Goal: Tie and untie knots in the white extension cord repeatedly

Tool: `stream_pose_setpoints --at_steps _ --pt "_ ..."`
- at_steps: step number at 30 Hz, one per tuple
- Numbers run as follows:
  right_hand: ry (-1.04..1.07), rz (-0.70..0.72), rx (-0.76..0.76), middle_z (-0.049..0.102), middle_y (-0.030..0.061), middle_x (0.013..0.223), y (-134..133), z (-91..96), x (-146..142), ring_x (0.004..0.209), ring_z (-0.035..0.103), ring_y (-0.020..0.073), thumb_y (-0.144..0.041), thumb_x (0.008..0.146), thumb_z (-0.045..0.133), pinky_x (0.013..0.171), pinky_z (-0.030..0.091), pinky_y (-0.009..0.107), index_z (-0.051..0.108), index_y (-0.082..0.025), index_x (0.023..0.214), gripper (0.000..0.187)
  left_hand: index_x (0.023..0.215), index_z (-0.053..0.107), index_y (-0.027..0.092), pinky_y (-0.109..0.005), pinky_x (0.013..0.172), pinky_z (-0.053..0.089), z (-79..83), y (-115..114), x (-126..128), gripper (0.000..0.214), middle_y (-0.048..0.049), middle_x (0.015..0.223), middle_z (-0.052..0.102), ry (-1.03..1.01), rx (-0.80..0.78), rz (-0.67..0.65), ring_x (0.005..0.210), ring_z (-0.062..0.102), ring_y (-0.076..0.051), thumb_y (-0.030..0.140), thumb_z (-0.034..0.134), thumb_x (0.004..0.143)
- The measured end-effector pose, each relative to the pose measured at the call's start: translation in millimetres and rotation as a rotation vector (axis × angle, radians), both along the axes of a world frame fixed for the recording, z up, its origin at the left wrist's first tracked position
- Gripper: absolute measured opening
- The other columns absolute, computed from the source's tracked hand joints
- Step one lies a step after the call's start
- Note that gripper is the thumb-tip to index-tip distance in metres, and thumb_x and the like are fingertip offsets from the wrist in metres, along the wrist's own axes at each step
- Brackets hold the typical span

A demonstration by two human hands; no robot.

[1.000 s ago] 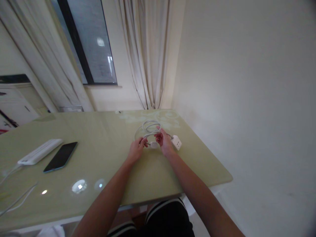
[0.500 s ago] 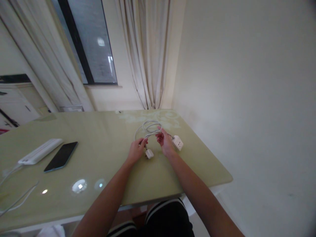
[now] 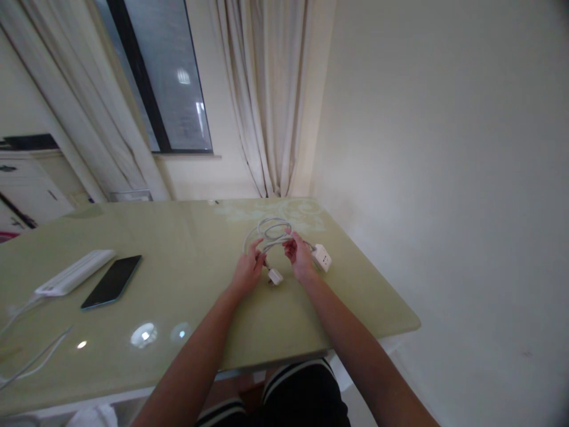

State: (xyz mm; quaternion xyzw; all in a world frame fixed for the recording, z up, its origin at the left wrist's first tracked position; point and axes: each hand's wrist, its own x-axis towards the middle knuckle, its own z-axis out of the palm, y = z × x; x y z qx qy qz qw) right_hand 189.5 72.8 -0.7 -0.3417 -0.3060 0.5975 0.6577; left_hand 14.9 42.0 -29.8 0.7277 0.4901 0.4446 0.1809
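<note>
A pale grey extension cord [image 3: 274,220] lies in loose loops on the table between my hands. Its white plug [image 3: 275,276] rests just right of my left hand, pins toward me. At the cord's other end sits a white socket block [image 3: 321,258], beside my right wrist. My left hand [image 3: 249,270] has its index finger lifted away from the thumb, at the near-left side of the loops, touching or very close to the cord by the plug. My right hand [image 3: 299,255] pinches the gathered strands on the right; its fingertips are partly hidden.
On the left of the glossy greenish table [image 3: 186,237] lie a black phone [image 3: 112,281] and a white power strip [image 3: 75,273]. A thin white cable [image 3: 38,359] is nearer me. A wall [image 3: 444,178] borders the right side; curtains [image 3: 267,95] hang behind.
My left thumb and index finger have parted from their pinch on the cord near the plug. The plug has shifted slightly right and turned. My right hand stays nearly still on the loops.
</note>
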Motion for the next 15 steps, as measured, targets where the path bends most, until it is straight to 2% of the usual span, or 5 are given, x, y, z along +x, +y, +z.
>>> stream_pose_setpoints --at_steps 2,6,10,15 --pt "-0.007 -0.024 0.013 0.067 -0.0011 0.064 2 -0.6 2 0.051 0.048 0.0089 -0.053 0.074 0.077 0.049 0.037 0.022 0.077 -0.017 0.105 0.047 0.150 0.039 0.015 -0.032 0.077 0.049 0.9 -3 0 0.054 -0.0020 0.080 0.067 0.063 0.092 -0.034 0.073 0.063 -0.019 0.026 0.045 0.097" --pt "-0.033 -0.067 0.029 0.063 -0.0020 0.062 4 -1.0 5 0.051 0.047 0.0088 -0.055 0.078 0.073 0.048 0.035 0.022 0.077 -0.017 0.104 0.047 0.132 0.062 0.021 -0.035 0.087 0.048 3.5 -6 0 0.047 -0.0084 0.098 0.069 0.321 0.234 -0.128 0.091 0.064 -0.022 0.012 0.051 0.087" --pt "-0.028 -0.080 0.017 0.063 -0.0021 0.062 6 -2.2 6 0.050 0.045 0.0083 -0.055 0.077 0.073 0.047 0.033 0.022 0.077 -0.016 0.101 0.046 0.118 0.073 0.025 -0.033 0.085 0.048 -0.7 0 -1 0.033 -0.0095 0.099 0.069 0.475 0.301 -0.131 0.094 0.063 -0.023 0.016 0.054 0.093" --pt "-0.051 -0.080 0.026 0.063 -0.0019 0.061 6 -3.1 6 0.049 0.044 0.0084 -0.055 0.078 0.071 0.047 0.033 0.022 0.077 -0.016 0.101 0.046 0.122 0.074 0.029 -0.032 0.083 0.046 -4.2 5 -7 0.028 -0.0091 0.101 0.070 0.514 0.374 -0.136 0.095 0.063 -0.022 0.027 0.057 0.099"
